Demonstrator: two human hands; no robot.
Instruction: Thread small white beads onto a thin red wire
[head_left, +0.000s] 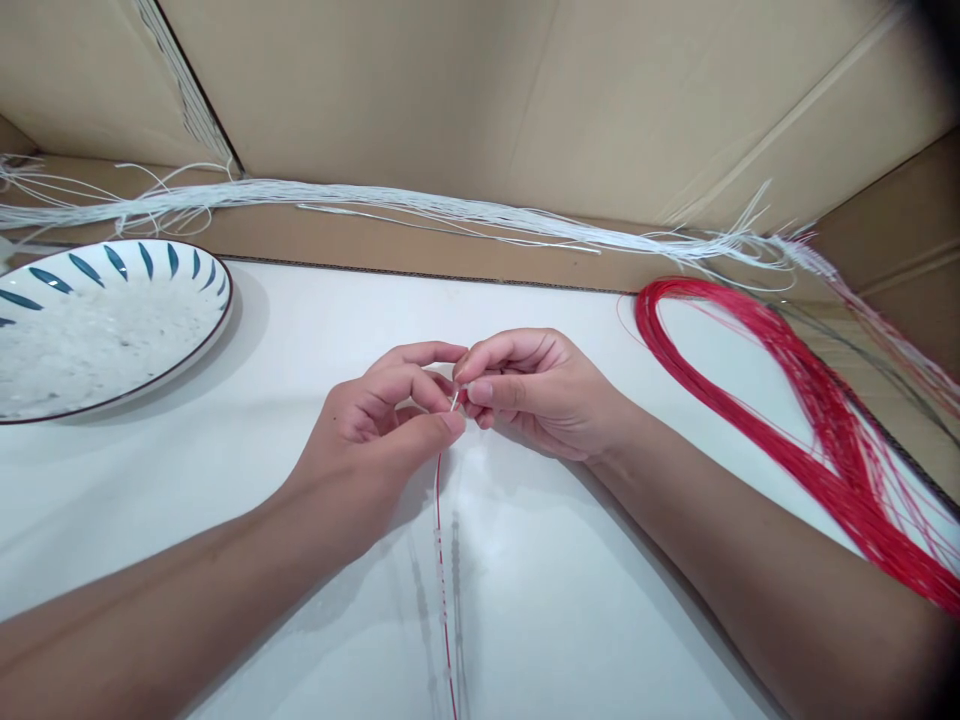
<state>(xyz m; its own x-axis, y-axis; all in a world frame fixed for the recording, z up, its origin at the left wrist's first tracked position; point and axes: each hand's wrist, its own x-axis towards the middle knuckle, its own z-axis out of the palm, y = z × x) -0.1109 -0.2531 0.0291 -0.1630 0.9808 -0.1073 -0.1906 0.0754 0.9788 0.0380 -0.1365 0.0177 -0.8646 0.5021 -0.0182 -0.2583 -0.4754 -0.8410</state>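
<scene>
My left hand [390,410] is closed, its thumb and fingers pinching a thin red cord [442,565]. Below that thumb the cord hangs toward the bottom edge, with small clear beads strung along part of it. A short pale tip [454,400] sticks up between the fingertips. My right hand [536,390] meets the left one, thumb and index finger pressed together at this tip. Something tiny and whitish shows there, too small to name. Both hands are just above the white table [555,580].
At the left stands a white plate [217,325] with blue leaf marks, holding many small clear pieces [97,340]. A looped bundle of red cords [720,415] lies at the right. White cords [420,205] stretch along the back before cardboard walls [390,90].
</scene>
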